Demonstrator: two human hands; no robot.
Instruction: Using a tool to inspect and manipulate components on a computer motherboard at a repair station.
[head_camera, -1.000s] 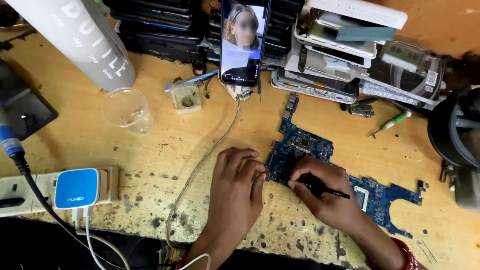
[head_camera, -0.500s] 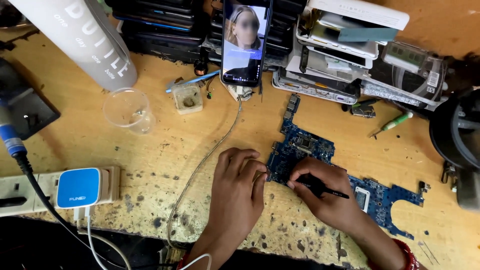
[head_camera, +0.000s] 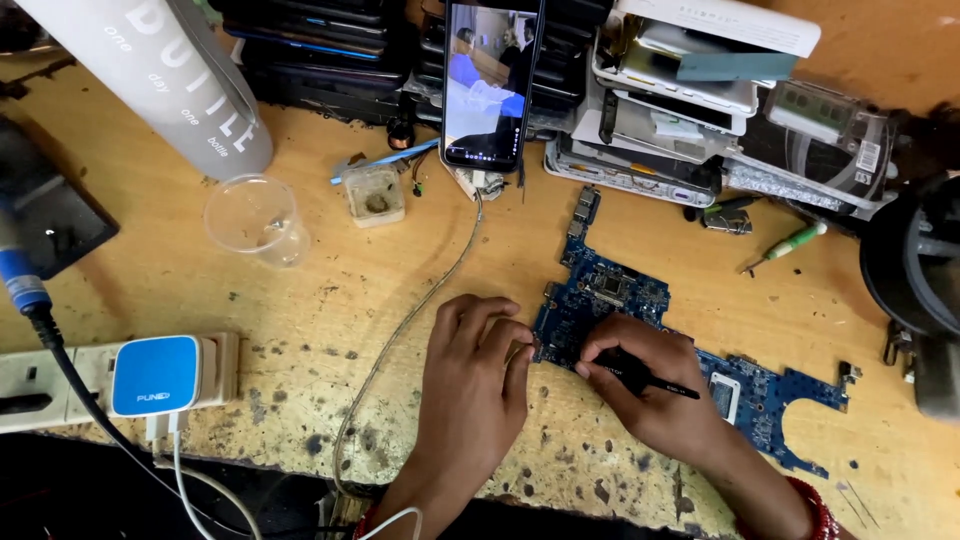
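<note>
Two hands unmoved: left hand curled, steadying blue circuit board; right hand pinching black tool; phone screen changed.

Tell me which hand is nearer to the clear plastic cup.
Left. The left hand rests on the bench below and to the right of the clear plastic cup; the right hand, gripping a black tool, lies farther right.
</note>
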